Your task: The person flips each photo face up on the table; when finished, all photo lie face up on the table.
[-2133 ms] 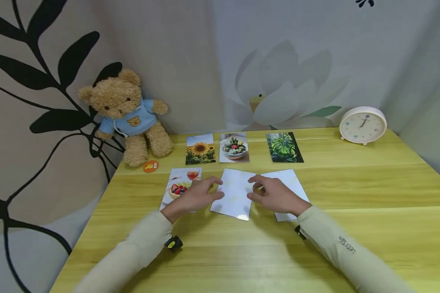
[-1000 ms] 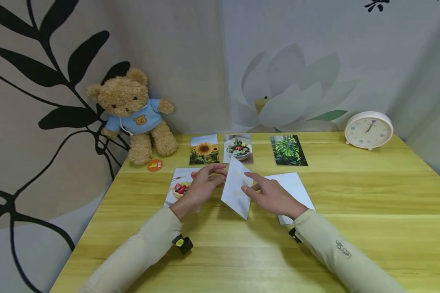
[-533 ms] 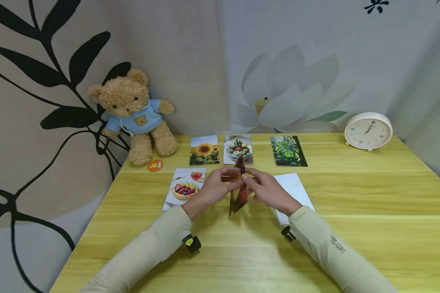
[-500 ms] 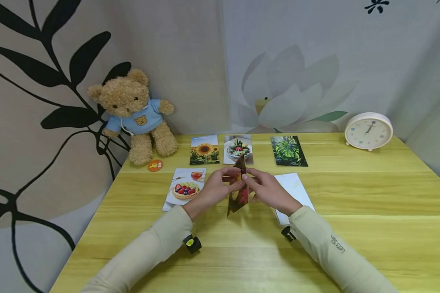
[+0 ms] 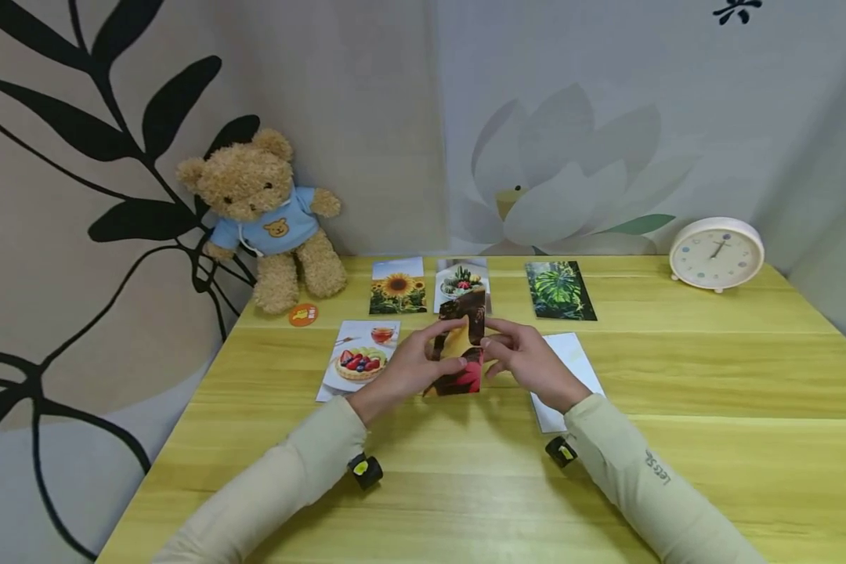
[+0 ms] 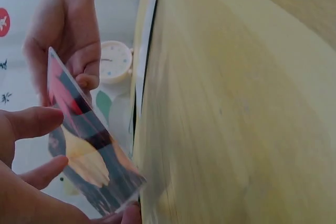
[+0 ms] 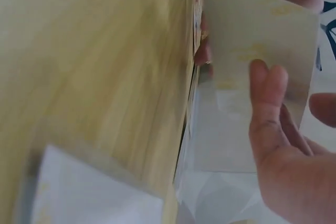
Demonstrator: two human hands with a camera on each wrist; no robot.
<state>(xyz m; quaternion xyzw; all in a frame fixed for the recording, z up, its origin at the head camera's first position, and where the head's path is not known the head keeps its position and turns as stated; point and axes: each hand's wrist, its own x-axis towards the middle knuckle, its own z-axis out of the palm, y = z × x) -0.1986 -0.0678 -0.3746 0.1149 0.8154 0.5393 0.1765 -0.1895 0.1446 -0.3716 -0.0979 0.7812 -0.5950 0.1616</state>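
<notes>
My left hand [image 5: 410, 366] pinches a photo card [image 5: 458, 342] by its left side and holds it above the table. The dark picture on the card shows a pale fork-like shape and something red. Beside the card's right edge is my right hand [image 5: 532, 364], thumb and fingers loosely bent. In the right wrist view its fingertips are at the card's white back [image 7: 236, 40]. A fruit tart card [image 5: 358, 362] lies picture up by my left wrist. Face down under my right forearm lies a white-backed card [image 5: 571, 356].
Along the back lie a sunflower card [image 5: 398, 287], a cactus bowl card [image 5: 461, 278], partly covered by the held card, and a green leaf card [image 5: 560, 290]. A teddy bear [image 5: 282, 231] and an orange disc [image 5: 303, 315] are at the left, a white clock [image 5: 716, 254] at the right.
The middle card, first lying white side up, has been lifted, tilted on edge and turned so its picture now faces me. Both hands came together around it, then the right drew slightly away.
</notes>
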